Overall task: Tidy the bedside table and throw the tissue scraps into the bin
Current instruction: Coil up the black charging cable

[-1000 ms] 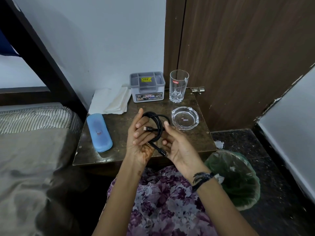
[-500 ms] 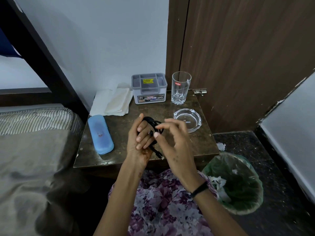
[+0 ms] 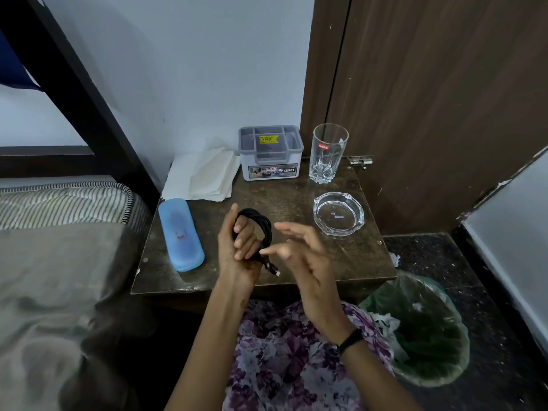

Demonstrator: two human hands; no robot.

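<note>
- We hold a coiled black cable (image 3: pixel 257 229) in our left hand (image 3: pixel 237 247), fingers curled through the loops above the front middle of the bedside table (image 3: pixel 296 203); that closure keeps the coil from springing apart
- 1 plug end (image 3: pixel 274 270) hangs loose below the left hand, so we judge the winding is nearly finished but not yet secured
- Our right hand (image 3: pixel 299 256) sits just beside the coil with fingers spread and slightly blurred; its thumb and forefinger come close to the loose tail, but we cannot tell whether they actually pinch it
- The tissue scraps are mostly in the green-lined bin (image 3: pixel 444 366) on the floor right of the table; white bits (image 3: pixel 387 324) lie against its near rim, and 1 scrap (image 3: pixel 393 259) sits on the dark floor by the table's corner, outside the bin
- On the tabletop, a blue case (image 3: pixel 181 234) lies along the left edge, a stack of folded tissues (image 3: pixel 204 179) leans at the back left against the wall, a grey compartment box (image 3: pixel 271 152) and a clear tumbler (image 3: pixel 328 152) stand at the back, and a glass ashtray (image 3: pixel 338 214) rests at the right, apparently empty
- The box's contents are too dark to read, the bin's bottom is lost behind the liner, and the cable's other end is hidden within the coil
</note>
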